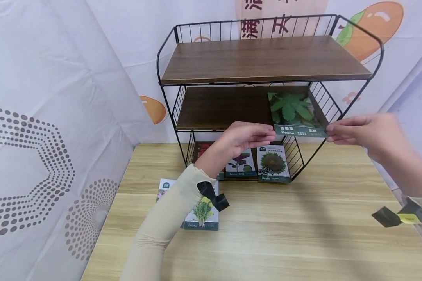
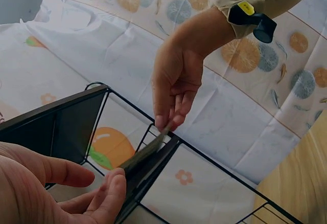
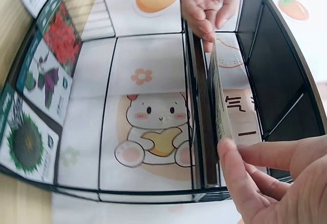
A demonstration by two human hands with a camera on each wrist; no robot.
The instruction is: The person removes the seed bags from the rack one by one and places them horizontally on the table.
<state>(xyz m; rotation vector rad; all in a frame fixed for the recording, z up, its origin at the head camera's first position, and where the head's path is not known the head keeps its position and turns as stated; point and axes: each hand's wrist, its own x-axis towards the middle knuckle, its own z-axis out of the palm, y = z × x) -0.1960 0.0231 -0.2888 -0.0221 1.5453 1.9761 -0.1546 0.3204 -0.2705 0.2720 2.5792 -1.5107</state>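
A seed packet (image 1: 292,113) with green leaves on its front lies at the right end of the middle shelf, its lower edge jutting past the shelf's front. My right hand (image 1: 365,132) pinches its right front corner between thumb and fingers. At the left front corner, my left hand (image 1: 247,136) touches the packet with its fingertips; in the left wrist view the thumb of that left hand (image 2: 76,188) stands apart from the fingers. Edge-on in the right wrist view, the packet (image 3: 219,96) spans between both hands.
The black wire rack (image 1: 267,80) has three brown shelves. On its bottom shelf lean a sunflower packet (image 1: 272,162), a purple-plant packet (image 1: 240,162) and a red-flower packet (image 3: 61,37). More packets (image 1: 202,214) lie on the wooden table (image 1: 285,234), under my left forearm.
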